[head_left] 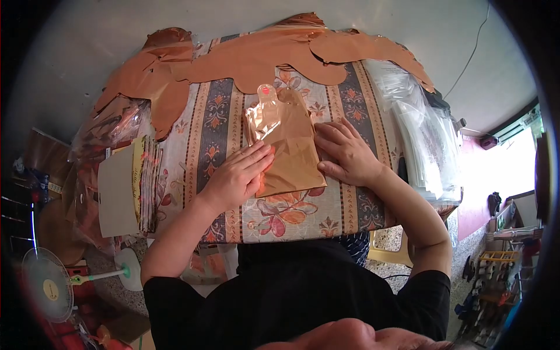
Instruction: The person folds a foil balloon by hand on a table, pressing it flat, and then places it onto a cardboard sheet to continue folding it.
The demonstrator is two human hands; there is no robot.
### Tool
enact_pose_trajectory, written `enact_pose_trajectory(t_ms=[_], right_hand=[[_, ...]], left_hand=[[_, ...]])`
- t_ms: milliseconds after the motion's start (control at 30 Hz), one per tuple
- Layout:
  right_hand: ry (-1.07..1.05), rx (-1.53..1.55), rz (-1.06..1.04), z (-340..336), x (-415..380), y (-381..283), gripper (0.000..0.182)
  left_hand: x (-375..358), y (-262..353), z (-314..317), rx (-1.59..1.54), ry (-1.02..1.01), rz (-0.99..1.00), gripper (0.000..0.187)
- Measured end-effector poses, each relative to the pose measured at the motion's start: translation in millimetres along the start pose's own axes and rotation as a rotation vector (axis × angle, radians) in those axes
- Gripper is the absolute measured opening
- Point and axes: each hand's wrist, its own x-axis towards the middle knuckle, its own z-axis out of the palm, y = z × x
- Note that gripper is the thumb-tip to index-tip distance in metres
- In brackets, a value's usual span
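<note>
A flat packet (291,157) lies in front of me on the table, a shiny gold-brown folded foil sheet that appears to be in a clear sleeve. A clear tab with a red dot sticks up at its top left. My left hand (236,175) rests on the packet's left side, fingers stretched out and pressing flat; a small orange patch shows by the fingertips. Along the right edge lies my right hand (350,154), its fingers spread on the cloth and the packet's side, the thumb touching the edge.
Copper-coloured cut-out sheets (245,58) spread across the table's far side. A stack of cards or printed sleeves (125,186) stands at the left, beside clear plastic bags (111,128). Clear plastic sleeves (423,140) are piled on the right. A fan (49,286) is at lower left.
</note>
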Motion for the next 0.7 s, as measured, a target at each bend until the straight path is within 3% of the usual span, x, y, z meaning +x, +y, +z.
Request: enact_pose_trajectory(t_ms=[267, 333, 400, 467, 533, 600, 700], right_hand=[[0.014, -0.002, -0.095, -1, 6, 3, 0.064], [-0.03, 0.206, 0.015, -4, 9, 2, 0.065], [0.053, 0.23, -0.029, 3, 16, 0, 0.054], [0.113, 0.561, 0.268, 4, 29, -2, 0.038], [0.172, 0.555, 0.296, 6, 39, -2, 0.034], [-0.035, 0.65, 0.569, -4, 47, -4, 0.032], [-0.071, 0.695, 0.68, -9, 55, -7, 0.03]], left_hand=[[1, 1, -1, 0.008, -0.006, 0.01, 0.043], [0, 0, -1, 0.022, -0.005, -0.011, 0.042], [-1, -2, 0, -0.013, -0.004, 0.007, 0.041], [-2, -2, 1, -0.01, 0.012, 0.005, 0.041], [-2, -3, 2, -0.021, 0.019, 0.019, 0.042], [-2, -4, 4, -0.02, 0.018, 0.019, 0.043], [-2, -4, 4, -0.025, 0.015, 0.019, 0.043]])
